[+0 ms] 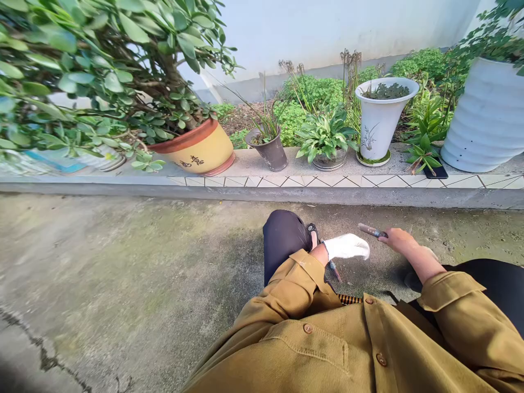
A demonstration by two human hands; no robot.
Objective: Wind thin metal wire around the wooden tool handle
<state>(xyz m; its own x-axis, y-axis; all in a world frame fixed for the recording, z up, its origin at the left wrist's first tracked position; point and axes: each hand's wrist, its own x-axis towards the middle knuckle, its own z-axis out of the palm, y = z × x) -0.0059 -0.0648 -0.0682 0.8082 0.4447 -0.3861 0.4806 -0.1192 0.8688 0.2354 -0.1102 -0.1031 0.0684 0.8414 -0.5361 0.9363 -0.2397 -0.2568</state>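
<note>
My left hand [347, 246] wears a white glove and is held low between my knees. Its fingers are pressed together and bend down at the tips; anything inside them is hidden. To its right, my bare right hand [399, 240] is closed around a slim hand tool [370, 230] with a worn, brownish-grey end that points left, just above the gloved fingertips. Under my left wrist, a second tool [334, 270] shows a reddish and blue-grey part; whether it lies on the ground or is held I cannot tell.
A low tiled ledge [295, 182] runs across in front. On it stand a yellow pot [200, 150] with a large leafy plant, a small dark pot [270, 153], a clear pot [329, 159], a white flared pot [380, 123] and a tall white ribbed container [485, 120]. Cracked concrete ground [143, 273] spreads left.
</note>
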